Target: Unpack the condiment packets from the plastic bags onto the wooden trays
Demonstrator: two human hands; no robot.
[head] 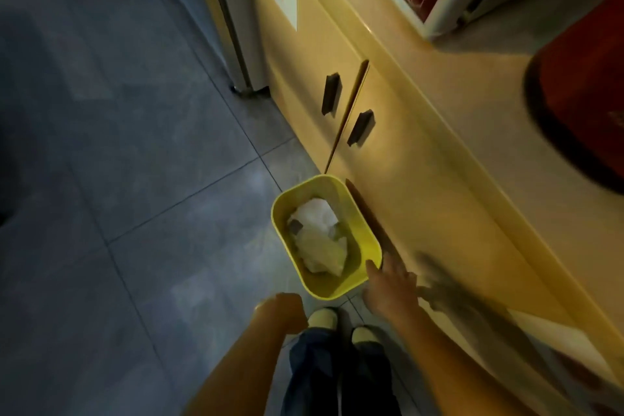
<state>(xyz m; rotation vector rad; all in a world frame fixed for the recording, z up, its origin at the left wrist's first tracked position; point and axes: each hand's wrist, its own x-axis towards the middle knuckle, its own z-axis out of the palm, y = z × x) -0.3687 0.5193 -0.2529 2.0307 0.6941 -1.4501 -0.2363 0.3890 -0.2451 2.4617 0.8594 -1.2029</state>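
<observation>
A yellow waste bin [366, 230] stands on the grey tiled floor against the cabinet base. Inside it lie crumpled clear plastic bags [322, 252] and white paper [315, 213]. My right hand [391, 284] hangs just beside the bin's near right rim, fingers spread and empty. My left hand [287, 309] is lower left of the bin, curled into a loose fist with nothing visible in it. No condiment packets or wooden trays are in view.
A cream cabinet [398, 159] with two dark handles [331, 94] runs along the right, its countertop [506, 118] above. A red round object [587, 84] sits on the counter at far right. My shoes [322, 317] stand on the floor tiles [135, 179].
</observation>
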